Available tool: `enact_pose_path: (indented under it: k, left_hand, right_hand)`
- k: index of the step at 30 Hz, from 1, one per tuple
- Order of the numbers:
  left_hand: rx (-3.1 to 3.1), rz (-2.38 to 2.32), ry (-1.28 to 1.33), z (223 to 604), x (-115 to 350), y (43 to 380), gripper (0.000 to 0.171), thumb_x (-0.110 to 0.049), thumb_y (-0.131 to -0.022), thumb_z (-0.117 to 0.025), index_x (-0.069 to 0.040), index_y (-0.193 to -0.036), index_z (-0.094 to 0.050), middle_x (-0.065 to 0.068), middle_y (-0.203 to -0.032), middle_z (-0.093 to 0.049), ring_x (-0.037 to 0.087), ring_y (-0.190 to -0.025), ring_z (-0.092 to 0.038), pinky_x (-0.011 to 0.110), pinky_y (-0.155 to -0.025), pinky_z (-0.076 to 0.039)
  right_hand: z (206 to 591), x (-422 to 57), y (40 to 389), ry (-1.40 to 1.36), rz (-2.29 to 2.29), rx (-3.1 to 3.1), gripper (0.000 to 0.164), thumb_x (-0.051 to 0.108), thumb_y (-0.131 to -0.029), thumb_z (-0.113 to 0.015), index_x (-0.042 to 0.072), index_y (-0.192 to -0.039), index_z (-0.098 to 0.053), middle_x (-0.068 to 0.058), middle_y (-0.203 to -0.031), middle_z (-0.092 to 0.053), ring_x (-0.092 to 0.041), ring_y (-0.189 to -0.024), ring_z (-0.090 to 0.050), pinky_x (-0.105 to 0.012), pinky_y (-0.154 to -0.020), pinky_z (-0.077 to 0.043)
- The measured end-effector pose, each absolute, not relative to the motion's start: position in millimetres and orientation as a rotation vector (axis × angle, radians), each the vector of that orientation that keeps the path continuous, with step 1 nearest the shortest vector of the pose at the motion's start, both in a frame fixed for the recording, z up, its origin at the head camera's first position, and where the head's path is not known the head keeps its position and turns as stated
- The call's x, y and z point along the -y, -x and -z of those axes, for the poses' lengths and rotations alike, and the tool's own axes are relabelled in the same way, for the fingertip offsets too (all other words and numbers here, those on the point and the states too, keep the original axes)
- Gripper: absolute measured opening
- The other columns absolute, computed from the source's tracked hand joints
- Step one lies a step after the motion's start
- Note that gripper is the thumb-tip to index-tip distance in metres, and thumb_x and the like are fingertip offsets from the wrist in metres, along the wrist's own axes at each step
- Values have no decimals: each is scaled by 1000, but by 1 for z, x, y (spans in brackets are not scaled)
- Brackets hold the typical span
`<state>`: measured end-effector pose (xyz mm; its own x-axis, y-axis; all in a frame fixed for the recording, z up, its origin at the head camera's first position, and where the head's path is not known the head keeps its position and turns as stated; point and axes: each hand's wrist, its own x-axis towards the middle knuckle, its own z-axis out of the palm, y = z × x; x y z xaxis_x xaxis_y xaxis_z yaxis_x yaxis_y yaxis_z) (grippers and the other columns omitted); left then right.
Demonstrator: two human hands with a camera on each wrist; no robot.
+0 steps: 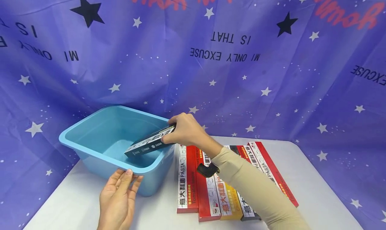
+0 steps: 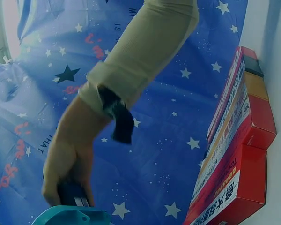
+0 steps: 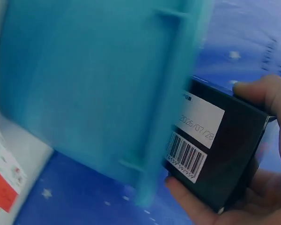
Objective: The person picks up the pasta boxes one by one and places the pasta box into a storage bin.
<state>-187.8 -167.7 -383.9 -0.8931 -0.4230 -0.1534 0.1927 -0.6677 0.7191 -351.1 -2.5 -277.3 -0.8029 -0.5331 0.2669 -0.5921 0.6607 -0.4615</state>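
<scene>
A black pasta box (image 1: 147,145) is held by its upper end in my right hand (image 1: 188,131). It slants down to the left over the right side of the light-blue basin (image 1: 87,153), its lower end inside. In the right wrist view the box's end (image 3: 239,136) shows a barcode label, with fingers and thumb round it. My left hand (image 1: 119,198) pinches the basin's near rim, thumb on top and fingers beneath. The left wrist view shows the right hand (image 2: 72,159) above a corner of the basin (image 2: 70,215).
Several red, yellow and black pasta boxes (image 1: 188,196) lie side by side on the white table (image 1: 319,193), right of the basin and partly under the right forearm. A purple star-printed cloth (image 1: 229,89) hangs behind the table.
</scene>
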Motion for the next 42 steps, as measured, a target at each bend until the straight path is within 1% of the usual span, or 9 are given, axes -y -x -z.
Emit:
enact_pose_path:
  k: [4,7,14,17,20,22,29,36,42]
  left_hand:
    - [1067,2560,-465,385,162,188,29,-13,-95,-63,-4,-115,-44,3,-106,-56,14,-98,-60,31,-95,-54]
    - [1079,2559,-475,385,159,188,32,-14,-95,-63,-4,-117,-43,3,-106,-55,14,-99,-60,31,-95,-54]
    - [1073,2572,-477,387,157,185,28,-12,-96,-62,-5,-114,-43,2,-105,-53,14,-96,-60,32,-96,-53]
    - [1078,2597,-477,387,155,185,28,-13,-96,-62,-6,-114,-41,2,-106,-53,13,-96,-60,32,-97,-53]
    - [1100,2604,-463,387,154,185,30,-14,-97,-62,-6,-116,-40,1,-106,-53,13,-96,-60,31,-98,-52]
    - [1110,2602,-455,387,155,184,31,-14,-97,-62,-6,-117,-40,1,-106,-53,13,-96,-60,31,-98,-52]
    - [1061,2618,-460,386,162,183,26,-12,-96,-62,-7,-113,-42,1,-102,-55,14,-93,-62,31,-96,-53]
    - [1028,2644,-429,386,169,180,24,-11,-96,-63,-8,-110,-44,1,-103,-58,14,-95,-61,31,-96,-53]
    - [994,2660,-420,386,169,177,21,-9,-96,-62,-8,-109,-45,1,-106,-58,14,-96,-61,32,-97,-52]
  right_hand:
    - [288,18,361,-992,-711,2794,27,36,-62,-76,14,-75,-67,10,-56,-44,-8,-54,-42,-22,-40,-33]
    - [294,27,366,-1009,-645,2813,29,37,-65,-78,16,-65,-57,9,-52,-38,-8,-52,-39,-22,-41,-30]
    - [311,44,370,-1063,-438,2915,40,42,-74,-82,10,-95,-72,1,-81,-66,-13,-74,-58,-24,-60,-52]
    - [315,37,368,-1041,-356,2886,42,35,-77,-82,6,-105,-71,-4,-97,-70,-17,-89,-63,-28,-74,-56]
    - [314,21,364,-1010,-422,2826,50,30,-81,-79,3,-121,-66,-8,-118,-67,-22,-112,-60,-32,-95,-53]
    - [310,5,359,-1025,-501,2773,47,27,-84,-75,2,-122,-65,-9,-121,-66,-23,-114,-59,-34,-100,-50]
    - [299,-69,326,-1034,-574,2524,36,20,-84,-71,1,-115,-67,-9,-118,-67,-24,-112,-61,-41,-98,-51]
    - [312,-147,292,-832,-551,2547,46,24,-85,-73,3,-125,-63,-12,-130,-60,-32,-122,-54,-53,-103,-46]
    - [342,-225,267,-527,-485,2652,57,20,-82,-75,-3,-130,-56,-22,-128,-59,-43,-119,-53,-62,-99,-44]
